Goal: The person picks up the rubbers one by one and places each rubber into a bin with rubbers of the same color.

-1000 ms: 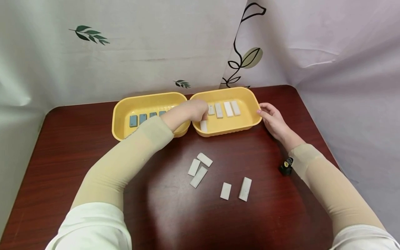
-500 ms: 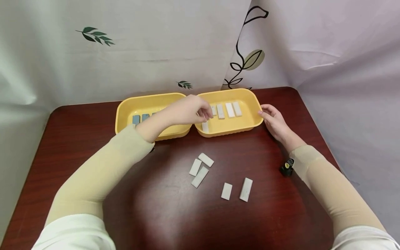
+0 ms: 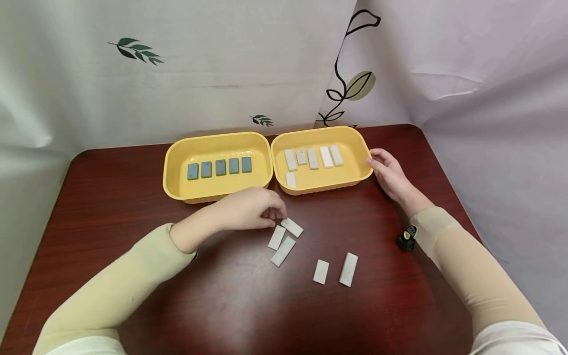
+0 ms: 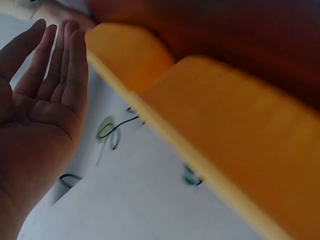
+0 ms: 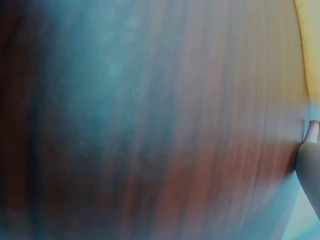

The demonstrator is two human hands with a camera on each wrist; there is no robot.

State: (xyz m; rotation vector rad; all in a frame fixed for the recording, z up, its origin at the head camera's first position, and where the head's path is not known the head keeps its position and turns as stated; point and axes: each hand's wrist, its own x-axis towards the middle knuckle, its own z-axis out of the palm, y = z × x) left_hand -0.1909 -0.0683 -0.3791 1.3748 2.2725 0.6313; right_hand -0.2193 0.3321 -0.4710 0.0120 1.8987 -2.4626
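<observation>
In the head view my left hand (image 3: pixel 250 209) hovers over the table with its fingers loosely bent and nothing in them. Its fingertips are beside a white rectangular block (image 3: pixel 292 228); whether they touch it I cannot tell. In the left wrist view the same hand (image 4: pixel 45 95) has long, relaxed fingers and a bare palm. Two more white blocks, one leaning left (image 3: pixel 277 237) and one longer (image 3: pixel 283 251), lie close by. My right hand (image 3: pixel 390 175) holds the right end of the right yellow bin (image 3: pixel 328 186), thumb at the rim. Several white blocks lie inside that bin.
Left of it, touching, stands another yellow bin (image 3: pixel 213 195) with a row of blue-grey blocks (image 3: pixel 220 167). A short white block (image 3: pixel 321 271) and a longer one (image 3: pixel 348 269) lie nearer on the dark red table (image 3: pixel 381 305). A pale curtain (image 3: pixel 199 74) hangs behind.
My left hand has come out of the right bin, moving down and left to the loose blocks on the table. A white block stays in that bin's front left corner. The right hand keeps its place.
</observation>
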